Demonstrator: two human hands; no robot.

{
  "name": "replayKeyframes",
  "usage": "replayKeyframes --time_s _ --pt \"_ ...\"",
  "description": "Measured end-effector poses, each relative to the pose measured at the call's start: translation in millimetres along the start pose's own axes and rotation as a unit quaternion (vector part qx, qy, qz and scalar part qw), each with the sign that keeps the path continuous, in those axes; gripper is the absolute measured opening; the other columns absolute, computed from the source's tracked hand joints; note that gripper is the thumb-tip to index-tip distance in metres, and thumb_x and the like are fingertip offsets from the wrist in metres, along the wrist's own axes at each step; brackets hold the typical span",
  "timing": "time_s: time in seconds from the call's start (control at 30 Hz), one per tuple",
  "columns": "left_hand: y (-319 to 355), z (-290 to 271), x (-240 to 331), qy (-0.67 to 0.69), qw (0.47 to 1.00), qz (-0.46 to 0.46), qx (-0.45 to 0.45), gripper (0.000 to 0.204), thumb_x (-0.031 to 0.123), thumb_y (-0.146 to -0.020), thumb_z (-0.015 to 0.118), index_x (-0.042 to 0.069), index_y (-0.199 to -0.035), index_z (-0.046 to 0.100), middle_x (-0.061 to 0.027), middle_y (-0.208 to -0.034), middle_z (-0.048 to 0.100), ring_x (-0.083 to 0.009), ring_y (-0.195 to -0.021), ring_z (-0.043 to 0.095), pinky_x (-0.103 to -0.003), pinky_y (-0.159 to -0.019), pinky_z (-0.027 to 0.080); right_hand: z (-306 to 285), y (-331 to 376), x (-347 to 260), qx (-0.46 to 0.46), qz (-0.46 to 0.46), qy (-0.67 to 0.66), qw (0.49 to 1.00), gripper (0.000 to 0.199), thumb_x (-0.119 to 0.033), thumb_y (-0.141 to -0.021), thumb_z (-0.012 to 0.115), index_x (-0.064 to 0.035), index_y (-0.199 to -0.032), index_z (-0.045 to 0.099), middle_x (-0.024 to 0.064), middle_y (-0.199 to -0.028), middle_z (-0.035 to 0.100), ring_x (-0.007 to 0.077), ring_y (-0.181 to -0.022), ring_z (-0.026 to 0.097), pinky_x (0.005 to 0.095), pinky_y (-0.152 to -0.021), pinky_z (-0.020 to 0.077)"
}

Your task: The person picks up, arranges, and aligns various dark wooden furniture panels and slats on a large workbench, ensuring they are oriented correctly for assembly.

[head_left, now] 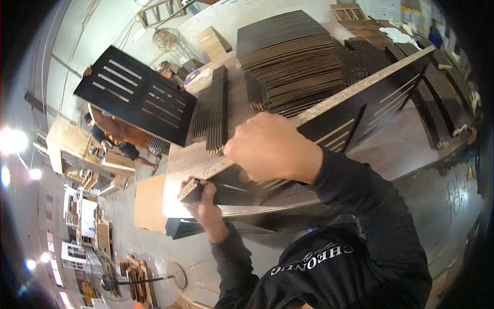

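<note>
A tall stack of dark brown flat wooden panels [293, 56] sits toward the desk's [401, 149] far edge. A narrow row of upright dark slats [217, 110] stands near its left edge. Beyond that edge, another person [121, 135] carries a black slotted board [136, 95].

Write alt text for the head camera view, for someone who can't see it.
A person's two hands grip a long dark slotted wooden panel tilted on edge over a workbench: the left hand holds its near end, the right hand clasps its raw pale top edge. Stacks of dark slotted boards cover the bench, and another slotted black panel juts out at the left.
</note>
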State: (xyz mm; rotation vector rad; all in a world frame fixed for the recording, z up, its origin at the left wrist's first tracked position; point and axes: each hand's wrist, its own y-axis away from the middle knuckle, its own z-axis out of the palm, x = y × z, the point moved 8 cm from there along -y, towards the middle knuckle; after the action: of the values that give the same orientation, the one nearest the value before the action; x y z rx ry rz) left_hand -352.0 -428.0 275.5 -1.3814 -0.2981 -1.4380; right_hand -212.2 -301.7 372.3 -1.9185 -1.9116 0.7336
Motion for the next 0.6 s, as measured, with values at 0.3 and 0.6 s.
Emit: replayKeyframes --time_s 0.3,0.6 --pt "-5 13 -2 -0.051 0.998 0.016 -0.03 0.034 0.0 -0.056 0.063 0.0 -0.088 0.051 -0.0045 -0.085 0.05 -0.0125 -0.067 0.052 -0.023 -0.065 0.045 4 3 14 -0.052 0.04 0.014 0.998 0.019 -0.021 -0.056 0.071 -0.006 -0.066 0.066 0.0129 -0.063 0.063 0.0293 -0.061 0.063 0.0373 -0.058 0.0508" --pt "-4 21 -6 0.001 0.999 -0.015 -0.052 0.025 -0.005 -0.066 0.065 0.003 -0.085 0.05 -0.0015 -0.08 0.049 -0.0092 -0.07 0.05 -0.019 -0.063 0.041 2 2 16 -0.054 0.013 0.032 0.998 0.018 -0.021 -0.056 0.068 -0.0064 -0.065 0.066 0.0123 -0.062 0.062 0.0302 -0.061 0.062 0.0369 -0.057 0.0509"
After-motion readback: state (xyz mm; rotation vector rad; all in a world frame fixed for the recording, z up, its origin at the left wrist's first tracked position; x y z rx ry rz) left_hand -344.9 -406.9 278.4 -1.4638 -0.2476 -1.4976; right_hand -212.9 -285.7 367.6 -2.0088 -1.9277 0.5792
